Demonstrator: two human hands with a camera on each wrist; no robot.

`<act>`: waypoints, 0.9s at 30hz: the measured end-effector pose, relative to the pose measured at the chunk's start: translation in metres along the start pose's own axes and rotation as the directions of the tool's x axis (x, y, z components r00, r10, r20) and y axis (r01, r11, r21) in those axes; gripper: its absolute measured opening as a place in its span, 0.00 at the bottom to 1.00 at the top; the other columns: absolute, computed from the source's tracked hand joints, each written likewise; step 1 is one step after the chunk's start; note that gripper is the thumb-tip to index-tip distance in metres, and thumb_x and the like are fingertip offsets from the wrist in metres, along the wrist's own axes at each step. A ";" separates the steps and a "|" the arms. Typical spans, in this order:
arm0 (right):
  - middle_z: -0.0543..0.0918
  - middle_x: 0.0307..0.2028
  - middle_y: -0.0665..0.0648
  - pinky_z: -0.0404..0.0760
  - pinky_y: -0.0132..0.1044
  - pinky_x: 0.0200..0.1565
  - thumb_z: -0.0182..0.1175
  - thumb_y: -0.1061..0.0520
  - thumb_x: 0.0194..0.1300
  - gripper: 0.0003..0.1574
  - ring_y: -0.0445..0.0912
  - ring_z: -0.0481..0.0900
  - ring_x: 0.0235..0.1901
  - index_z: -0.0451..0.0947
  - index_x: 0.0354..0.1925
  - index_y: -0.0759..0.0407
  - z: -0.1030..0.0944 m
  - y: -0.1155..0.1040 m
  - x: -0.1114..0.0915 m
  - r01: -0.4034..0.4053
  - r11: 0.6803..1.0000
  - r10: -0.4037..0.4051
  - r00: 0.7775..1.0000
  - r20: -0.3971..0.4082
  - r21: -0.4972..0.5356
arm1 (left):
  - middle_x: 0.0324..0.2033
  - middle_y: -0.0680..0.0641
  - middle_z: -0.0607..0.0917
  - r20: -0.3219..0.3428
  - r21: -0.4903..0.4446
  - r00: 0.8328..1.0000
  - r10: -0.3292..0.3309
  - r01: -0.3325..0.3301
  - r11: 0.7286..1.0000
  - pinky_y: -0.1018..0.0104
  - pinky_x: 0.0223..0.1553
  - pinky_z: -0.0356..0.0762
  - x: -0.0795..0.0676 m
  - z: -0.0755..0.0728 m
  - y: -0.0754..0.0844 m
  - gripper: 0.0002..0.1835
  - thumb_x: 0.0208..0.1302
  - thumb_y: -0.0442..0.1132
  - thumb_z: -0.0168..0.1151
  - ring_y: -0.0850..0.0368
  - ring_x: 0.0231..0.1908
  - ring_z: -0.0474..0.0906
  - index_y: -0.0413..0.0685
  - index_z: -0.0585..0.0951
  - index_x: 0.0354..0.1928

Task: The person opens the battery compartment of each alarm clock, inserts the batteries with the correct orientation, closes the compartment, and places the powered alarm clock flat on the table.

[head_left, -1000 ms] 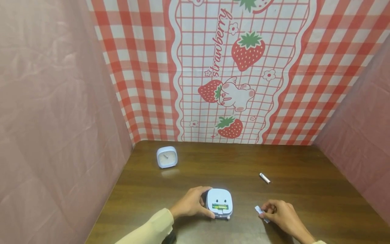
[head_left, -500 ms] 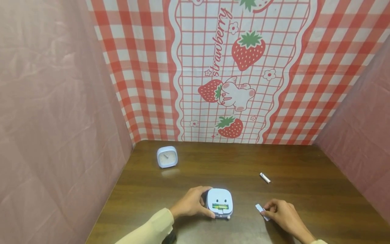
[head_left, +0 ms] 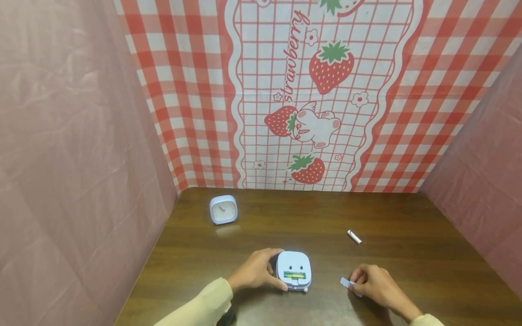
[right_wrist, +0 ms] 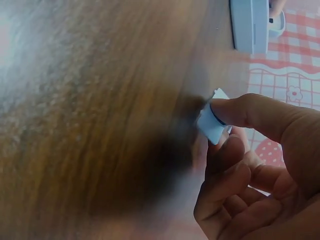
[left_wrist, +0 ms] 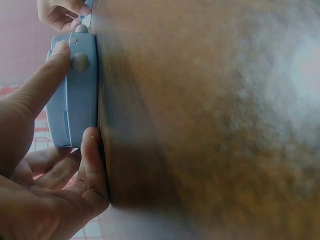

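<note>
A light blue alarm clock (head_left: pixel 294 260) lies with its back facing up on the table, its battery slot uncovered. Inside the slot sits a green battery (head_left: pixel 295 275). My left hand (head_left: pixel 258 272) grips the clock from its left side, thumb on the near edge and fingers around the far one. To the right, apart from the clock, my right hand (head_left: pixel 377 286) pinches a small pale blue battery cover (head_left: pixel 345 282) between thumb and fingers. In the right wrist view the cover (right_wrist: pixel 210 128) is tilted close over the tabletop, partly hidden by the thumb.
A second light blue clock (head_left: pixel 224 210) stands upright at the back left, its dial facing forward. Beyond the right hand lies a white battery (head_left: pixel 354 237). Something dark (head_left: pixel 227 317) shows under the left sleeve. A red checked cloth (head_left: pixel 195 113) hangs behind the table.
My right hand has turned the battery cover, so it shows at a different tilt than half a second ago. The left hand and the clock stay where they were.
</note>
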State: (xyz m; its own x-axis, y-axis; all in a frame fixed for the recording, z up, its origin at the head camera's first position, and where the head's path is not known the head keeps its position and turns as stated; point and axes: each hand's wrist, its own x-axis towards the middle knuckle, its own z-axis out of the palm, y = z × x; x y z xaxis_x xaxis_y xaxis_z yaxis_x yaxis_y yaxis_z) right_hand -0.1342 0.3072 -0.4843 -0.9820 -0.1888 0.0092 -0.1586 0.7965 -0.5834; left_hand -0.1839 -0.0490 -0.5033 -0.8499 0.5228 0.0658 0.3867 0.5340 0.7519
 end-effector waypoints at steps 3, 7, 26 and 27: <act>0.80 0.23 0.43 0.73 0.32 0.29 0.79 0.55 0.51 0.16 0.34 0.75 0.25 0.79 0.30 0.52 -0.001 -0.001 0.000 0.029 1.000 -0.029 1.000 -0.002 0.004 | 0.42 0.57 0.80 0.001 0.004 1.000 -0.001 0.001 1.000 0.74 0.31 0.79 0.000 0.000 0.000 0.50 0.37 0.53 0.88 0.68 0.27 0.76 0.49 0.77 0.67; 0.80 0.23 0.42 0.73 0.32 0.29 0.81 0.52 0.49 0.19 0.33 0.74 0.25 0.78 0.29 0.51 -0.002 -0.002 0.000 0.064 0.998 -0.064 0.998 -0.020 -0.001 | 0.42 0.56 0.81 -0.005 0.001 1.000 0.009 -0.009 1.000 0.73 0.30 0.78 0.000 0.000 0.000 0.49 0.37 0.52 0.88 0.68 0.27 0.76 0.49 0.78 0.66; 0.80 0.27 0.38 0.71 0.32 0.29 0.81 0.53 0.48 0.12 0.31 0.69 0.26 0.85 0.25 0.42 0.004 0.000 -0.002 0.162 0.982 -0.169 0.983 -0.072 -0.097 | 0.45 0.54 0.81 0.001 -0.013 1.000 -0.005 0.005 1.000 0.73 0.30 0.79 -0.001 0.000 0.002 0.50 0.37 0.52 0.88 0.68 0.27 0.75 0.48 0.77 0.67; 0.80 0.27 0.38 0.72 0.32 0.29 0.81 0.53 0.49 0.12 0.31 0.70 0.26 0.85 0.26 0.42 0.004 0.000 -0.002 0.163 0.982 -0.171 0.983 -0.074 -0.096 | 0.46 0.54 0.81 0.003 -0.012 1.000 -0.009 0.009 1.000 0.73 0.30 0.78 -0.001 -0.001 0.002 0.50 0.37 0.52 0.88 0.68 0.27 0.75 0.48 0.77 0.67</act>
State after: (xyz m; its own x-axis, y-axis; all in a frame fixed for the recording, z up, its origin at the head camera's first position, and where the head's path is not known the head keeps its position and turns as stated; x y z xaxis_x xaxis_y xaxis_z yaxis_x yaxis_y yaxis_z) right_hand -0.1318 0.3053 -0.4870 -0.9454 -0.2792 0.1683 -0.3260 0.8065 -0.4933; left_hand -0.1828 -0.0488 -0.5016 -0.8520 0.5204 0.0570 0.3748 0.5303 0.7604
